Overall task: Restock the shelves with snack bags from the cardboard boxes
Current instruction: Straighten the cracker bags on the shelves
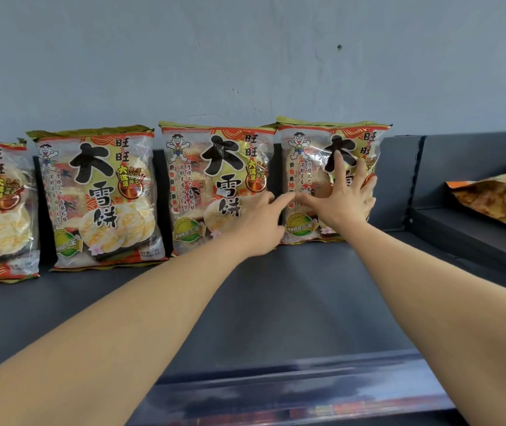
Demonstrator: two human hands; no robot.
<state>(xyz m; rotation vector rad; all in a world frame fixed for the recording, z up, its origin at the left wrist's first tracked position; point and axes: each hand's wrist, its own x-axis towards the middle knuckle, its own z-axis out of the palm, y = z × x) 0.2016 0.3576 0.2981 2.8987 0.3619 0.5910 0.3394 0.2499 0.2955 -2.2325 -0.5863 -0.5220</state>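
Left grip (pixel 257 224) far forward, fingers (pixel 279 200) loosely straight — right grip (pixel 342 199) just beside it, flat, fingers splayed upward.

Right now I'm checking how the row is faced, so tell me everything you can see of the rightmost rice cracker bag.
The rightmost rice cracker bag is glossy clear plastic with red and gold print, big black characters, a cartoon boy, and round pale crackers showing through. It looks sealed and full, standing upright at the back of the dark shelf, close beside the next bag. The right hand presses its front with spread fingers; the left hand reaches its left edge.
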